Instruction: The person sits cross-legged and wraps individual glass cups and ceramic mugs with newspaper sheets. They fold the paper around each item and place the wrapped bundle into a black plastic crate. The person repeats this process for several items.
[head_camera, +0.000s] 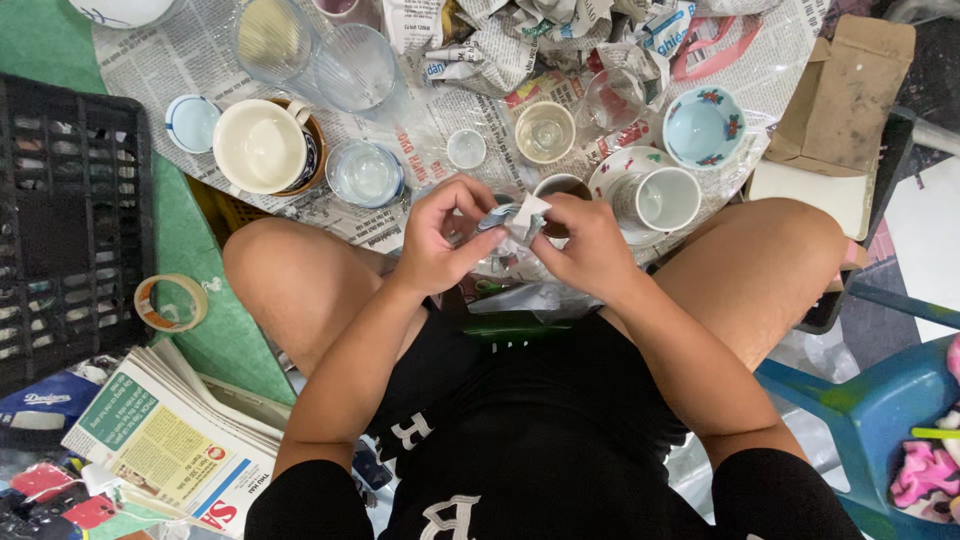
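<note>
Paper-wrapped bundle (520, 220), small, white and blue crumpled newsprint, contents hidden, held between the knees just below the white mug (665, 198). Left hand (437, 238) and right hand (590, 245) both pinch it, fingertips pressed on the paper. Far left of the bundle: black crate (70, 220), stacked newspapers (175, 440) with green-yellow print below it, tape roll (170, 302). Brown cardboard box (840, 110) right.
</note>
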